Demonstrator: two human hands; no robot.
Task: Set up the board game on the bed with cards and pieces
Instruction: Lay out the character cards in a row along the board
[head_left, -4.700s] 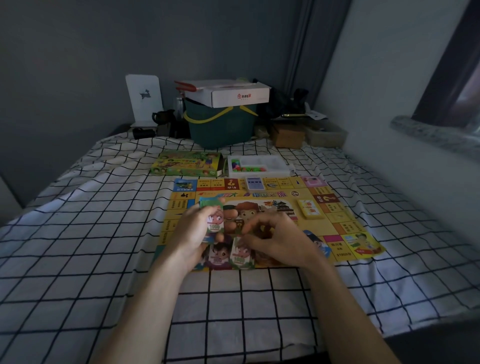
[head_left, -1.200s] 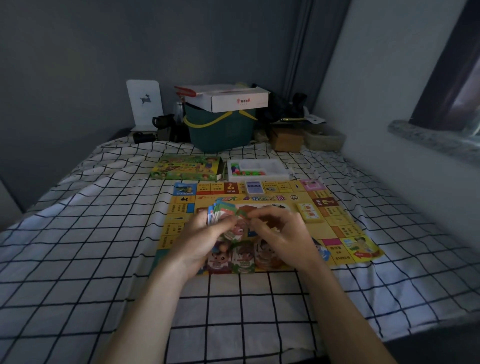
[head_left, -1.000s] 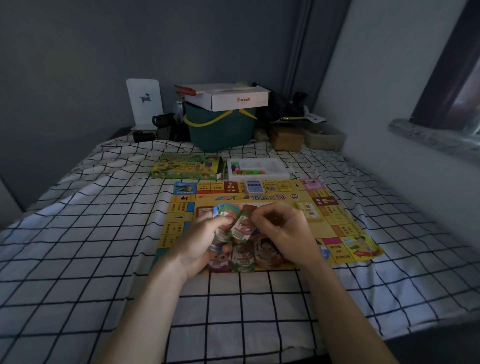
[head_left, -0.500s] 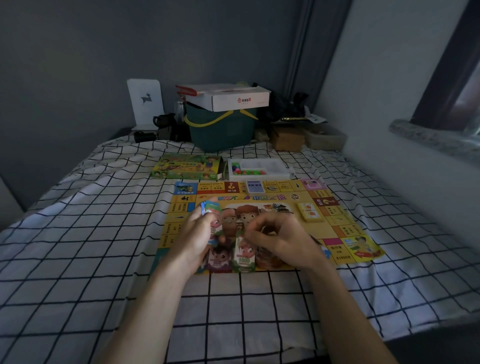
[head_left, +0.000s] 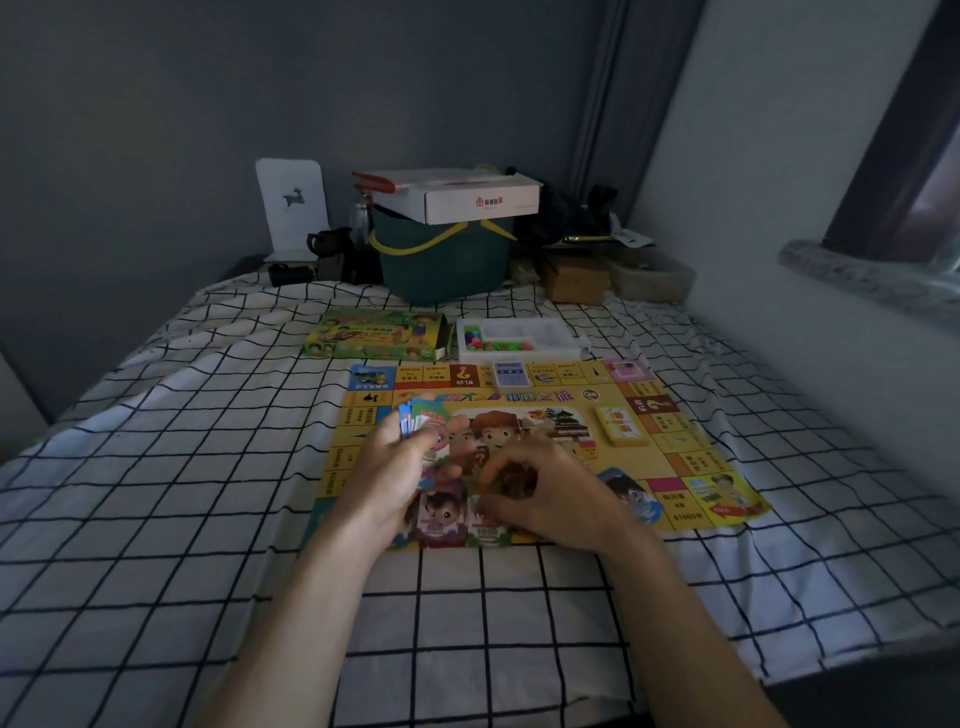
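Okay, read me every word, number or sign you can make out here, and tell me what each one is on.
"$1000": near right corner of the game board.
"?": brown square at the board's right edge.
Red logo and characters: white carton, unreadable.
Deer silhouette, no text: white stand.
Board title, cards in the left hand, game box: too blurred.

The bed (head_left: 156, 493) lies open to the left of the board (head_left: 675, 467) and in front of it, so a hand can pass there freely. Behind the board, the box (head_left: 374, 335) and the tray (head_left: 519, 338) stand side by side and close that edge, and a yellow deck (head_left: 621, 426) lies on the board's right part. The right side is narrow, near the wall (head_left: 805, 312).
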